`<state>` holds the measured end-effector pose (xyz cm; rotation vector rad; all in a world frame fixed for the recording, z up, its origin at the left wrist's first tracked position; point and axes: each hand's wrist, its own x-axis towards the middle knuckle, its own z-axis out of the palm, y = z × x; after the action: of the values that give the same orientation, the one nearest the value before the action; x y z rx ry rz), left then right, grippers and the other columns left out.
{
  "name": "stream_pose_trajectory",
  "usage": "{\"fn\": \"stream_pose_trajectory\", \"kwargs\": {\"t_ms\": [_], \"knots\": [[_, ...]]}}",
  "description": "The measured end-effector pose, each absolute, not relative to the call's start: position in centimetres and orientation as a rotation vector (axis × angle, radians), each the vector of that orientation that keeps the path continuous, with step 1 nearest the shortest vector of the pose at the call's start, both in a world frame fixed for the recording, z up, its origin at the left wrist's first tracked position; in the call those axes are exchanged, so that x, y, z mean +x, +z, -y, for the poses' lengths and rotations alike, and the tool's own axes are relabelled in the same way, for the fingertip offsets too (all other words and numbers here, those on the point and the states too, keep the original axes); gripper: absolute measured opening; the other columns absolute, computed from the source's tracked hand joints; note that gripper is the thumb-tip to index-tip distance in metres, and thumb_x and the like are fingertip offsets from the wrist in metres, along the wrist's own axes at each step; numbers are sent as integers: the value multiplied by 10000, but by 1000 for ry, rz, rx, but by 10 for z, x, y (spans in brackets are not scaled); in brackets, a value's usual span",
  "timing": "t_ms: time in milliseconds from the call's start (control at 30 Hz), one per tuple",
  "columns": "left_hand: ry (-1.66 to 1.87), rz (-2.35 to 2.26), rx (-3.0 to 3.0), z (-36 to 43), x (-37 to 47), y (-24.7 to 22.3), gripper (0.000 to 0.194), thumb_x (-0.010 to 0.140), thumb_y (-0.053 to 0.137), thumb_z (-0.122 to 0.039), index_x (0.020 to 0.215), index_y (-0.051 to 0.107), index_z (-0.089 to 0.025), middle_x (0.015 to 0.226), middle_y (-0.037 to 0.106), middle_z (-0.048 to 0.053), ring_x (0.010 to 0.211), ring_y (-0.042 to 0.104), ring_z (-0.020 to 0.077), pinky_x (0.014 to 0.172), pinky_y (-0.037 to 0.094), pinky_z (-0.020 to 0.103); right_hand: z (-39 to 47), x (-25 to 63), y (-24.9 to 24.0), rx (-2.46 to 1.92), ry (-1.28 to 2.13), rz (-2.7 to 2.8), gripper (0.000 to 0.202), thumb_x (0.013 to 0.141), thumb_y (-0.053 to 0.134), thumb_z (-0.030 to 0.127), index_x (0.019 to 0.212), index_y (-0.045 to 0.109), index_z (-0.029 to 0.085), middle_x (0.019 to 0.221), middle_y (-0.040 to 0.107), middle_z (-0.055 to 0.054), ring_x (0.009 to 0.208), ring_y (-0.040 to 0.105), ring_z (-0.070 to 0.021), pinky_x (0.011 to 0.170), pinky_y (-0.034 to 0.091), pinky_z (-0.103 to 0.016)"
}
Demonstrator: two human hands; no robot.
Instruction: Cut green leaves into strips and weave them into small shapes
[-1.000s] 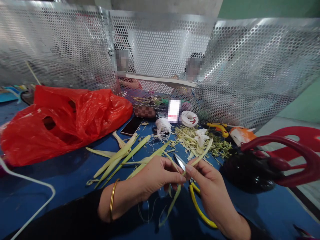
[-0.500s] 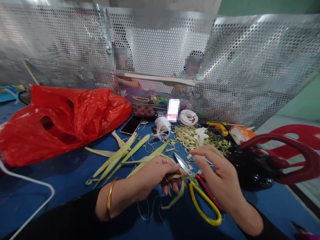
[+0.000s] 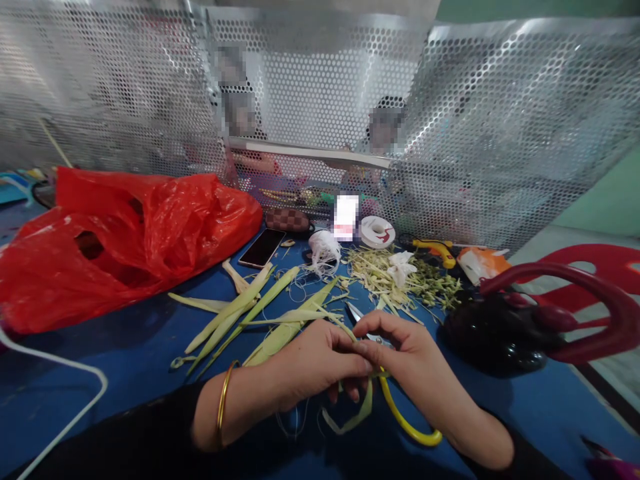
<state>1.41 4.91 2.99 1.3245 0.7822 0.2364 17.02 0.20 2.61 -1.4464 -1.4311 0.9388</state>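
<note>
Two hands are meeting: half a second ago my right grip was hovering apart, fingers spread, and now it is leaning back in against my left grip. Left is pinching a pale green leaf strip, which is hanging over the counter toward the near edge, loose end dangling and curling below my fingers. Right fingertips are touching the left ones at the strip; whether they are grasping it I can't tell, contact is hidden.

Meaning, my guess: handling is going two-handed again, strip probably being bent or wrapped rather than cut. Scissors are lying partly under my right grip, blades pointing toward the far edge; that grip is now covering the red handle loop, only the yellow one is showing.

Uncut-looking long leaves are lying untouched left of my hands. Trimmings are heaping up beyond the scissors, white spool sitting at the far edge, black vessel standing by the right edge.
</note>
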Motion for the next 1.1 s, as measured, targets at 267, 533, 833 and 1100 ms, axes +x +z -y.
{"fn": "stream_pose_trajectory", "kwargs": {"t_ms": [267, 533, 833, 1100], "knots": [[243, -802, 1352, -46, 16, 27, 123, 664, 559, -247, 578, 605, -170, 517, 550, -31, 468, 514, 92, 412, 336, 182, 5, 168, 23, -1440, 602, 1651, 122, 826, 597, 209, 705, 599, 213, 709, 612, 18, 679, 571, -146, 632, 440, -256], [260, -741, 1338, -47, 13, 27, 133, 683, 652, -290, 679, 680, -160, 553, 569, -30, 482, 520, 79, 408, 327, 165, 7, 164, 22, -1361, 636, 1597, 146, 856, 537, 191, 713, 550, 213, 697, 574, 26, 657, 546, -133, 604, 422, -239], [166, -780, 1304, -43, 15, 24, 107, 629, 627, -219, 671, 707, -161, 564, 607, -28, 486, 549, 85, 434, 375, 176, 13, 159, 16, -1311, 581, 1651, 150, 899, 479, 187, 757, 521, 214, 756, 557, 8, 704, 535, -142, 643, 423, -250], [391, -798, 1168, -49, 15, 28, 300, 720, 669, -437, 705, 687, -138, 654, 650, 17, 521, 545, 85, 435, 347, 177, 1, 178, 23, -1407, 514, 1461, 123, 907, 519, 283, 893, 620, 215, 871, 646, -19, 835, 593, -174, 767, 437, -279]]}}
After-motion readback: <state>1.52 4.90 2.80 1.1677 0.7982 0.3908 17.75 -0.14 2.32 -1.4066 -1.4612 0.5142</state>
